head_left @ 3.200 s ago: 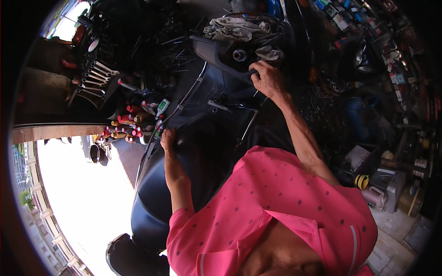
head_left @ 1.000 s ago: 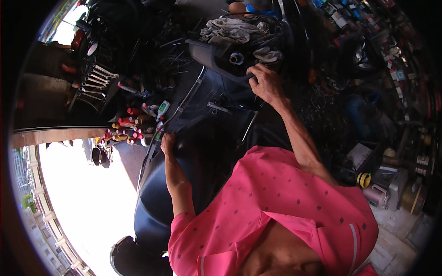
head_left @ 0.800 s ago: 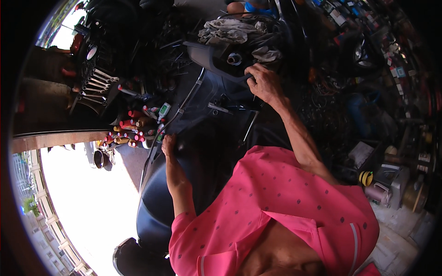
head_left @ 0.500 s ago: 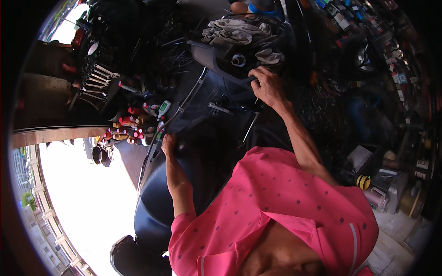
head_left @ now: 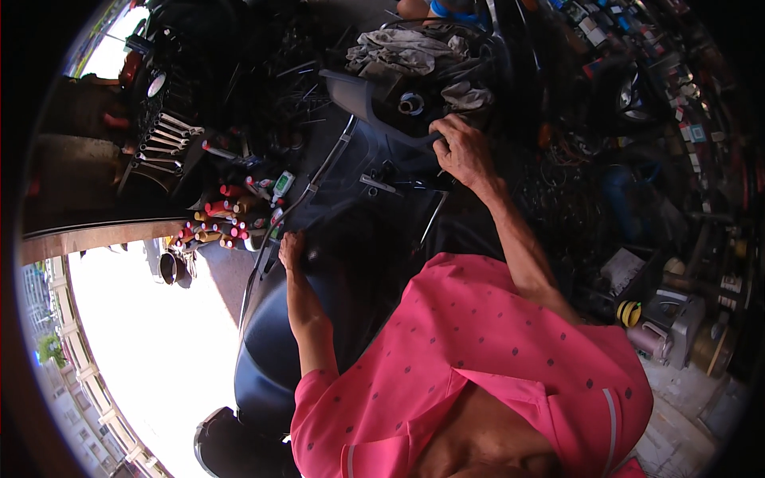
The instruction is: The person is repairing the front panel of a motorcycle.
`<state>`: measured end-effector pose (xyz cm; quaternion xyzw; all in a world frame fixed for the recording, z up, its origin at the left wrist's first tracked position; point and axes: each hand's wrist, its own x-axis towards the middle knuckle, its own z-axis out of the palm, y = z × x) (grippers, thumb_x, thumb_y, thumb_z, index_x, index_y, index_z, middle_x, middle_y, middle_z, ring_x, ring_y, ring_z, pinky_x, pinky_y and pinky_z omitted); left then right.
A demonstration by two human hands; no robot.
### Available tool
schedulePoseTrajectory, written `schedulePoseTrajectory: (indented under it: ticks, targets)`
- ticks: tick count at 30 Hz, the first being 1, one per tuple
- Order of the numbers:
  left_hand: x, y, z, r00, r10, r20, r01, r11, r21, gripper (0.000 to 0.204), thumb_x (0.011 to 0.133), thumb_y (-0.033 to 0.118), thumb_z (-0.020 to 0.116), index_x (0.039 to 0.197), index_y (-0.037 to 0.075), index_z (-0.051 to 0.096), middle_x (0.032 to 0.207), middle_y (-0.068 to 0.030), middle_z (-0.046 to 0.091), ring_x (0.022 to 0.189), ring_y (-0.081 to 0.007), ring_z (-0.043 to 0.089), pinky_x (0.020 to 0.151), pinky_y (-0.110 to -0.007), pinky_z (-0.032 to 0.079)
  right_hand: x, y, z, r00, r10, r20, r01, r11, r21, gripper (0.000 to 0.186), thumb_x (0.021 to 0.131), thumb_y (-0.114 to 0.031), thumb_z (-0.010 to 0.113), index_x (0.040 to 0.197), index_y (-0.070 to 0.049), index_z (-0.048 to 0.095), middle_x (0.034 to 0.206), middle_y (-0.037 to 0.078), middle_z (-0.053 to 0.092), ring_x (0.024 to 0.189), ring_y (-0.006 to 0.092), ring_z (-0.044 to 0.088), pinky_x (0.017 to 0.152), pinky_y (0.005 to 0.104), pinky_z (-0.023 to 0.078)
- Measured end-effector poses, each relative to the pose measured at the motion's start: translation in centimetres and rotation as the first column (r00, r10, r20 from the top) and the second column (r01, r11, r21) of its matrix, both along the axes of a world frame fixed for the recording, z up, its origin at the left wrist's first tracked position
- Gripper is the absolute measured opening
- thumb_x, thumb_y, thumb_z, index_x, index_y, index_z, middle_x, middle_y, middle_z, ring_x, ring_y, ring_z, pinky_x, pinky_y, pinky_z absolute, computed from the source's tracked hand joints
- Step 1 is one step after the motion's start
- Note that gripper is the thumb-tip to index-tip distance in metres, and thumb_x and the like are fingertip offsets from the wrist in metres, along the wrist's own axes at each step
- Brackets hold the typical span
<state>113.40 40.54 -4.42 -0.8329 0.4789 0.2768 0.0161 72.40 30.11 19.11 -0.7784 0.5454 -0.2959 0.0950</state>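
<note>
At the black seat (head_left: 264, 342), left hand (head_left: 292, 251) curled, hold unclear; right hand (head_left: 464, 151) clasped over the grey panel (head_left: 352, 94).

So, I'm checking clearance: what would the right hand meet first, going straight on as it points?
Probably the dark panel, whose edge the right hand seems to grip; depth beyond it is unclear.

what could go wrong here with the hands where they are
The right hand grips the edge of the grey curved panel; if that tips, the rags behind it might spill. The left hand is close to the metal rail, so its knuckles could get scraped.
</note>
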Motion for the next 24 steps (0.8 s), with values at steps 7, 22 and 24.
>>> schedulePoseTrajectory:
  ticks: [7,22,24]
  targets:
    - [0.4,-0.3,-2.2,0.997,-0.073,-0.017,0.073,0.997,0.013,0.057,0.082,0.052,0.043,0.104,0.002,0.06,0.11,-0.0228,0.059,0.107,-0.0391,0.053,0.089,-0.046,0.042,-0.2,0.0,-0.3,0.998,-0.023,-0.059,0.021,0.999,-0.033,0.018,0.072,0.0,0.058,0.089,-0.005,0.06,0.087,0.007,0.059,0.078,0.0248,0.061,0.065,0.0346,0.05]
    - [0.5,0.0,-1.2,1.0,-0.015,-0.027,0.015,1.0,-0.004,0.054,0.081,0.047,0.043,0.103,0.001,0.06,0.109,-0.0238,0.058,0.106,-0.0389,0.054,0.089,-0.046,0.041,-0.1,-0.2,-0.3,1.0,-0.012,-0.023,0.013,1.0,0.011,0.015,0.073,-0.003,0.059,0.088,-0.005,0.06,0.086,0.008,0.059,0.078,0.0264,0.061,0.068,0.0348,0.05]
    - [0.1,-0.3,-1.5,0.999,0.009,-0.039,-0.009,1.0,0.004,0.054,0.081,0.048,0.043,0.104,0.001,0.06,0.109,-0.0239,0.058,0.106,-0.039,0.054,0.089,-0.046,0.041,-0.4,-0.2,-0.2,0.999,-0.026,-0.033,0.026,0.999,0.019,0.015,0.073,-0.004,0.06,0.088,-0.005,0.06,0.086,0.008,0.059,0.078,0.0265,0.061,0.068,0.0349,0.05]
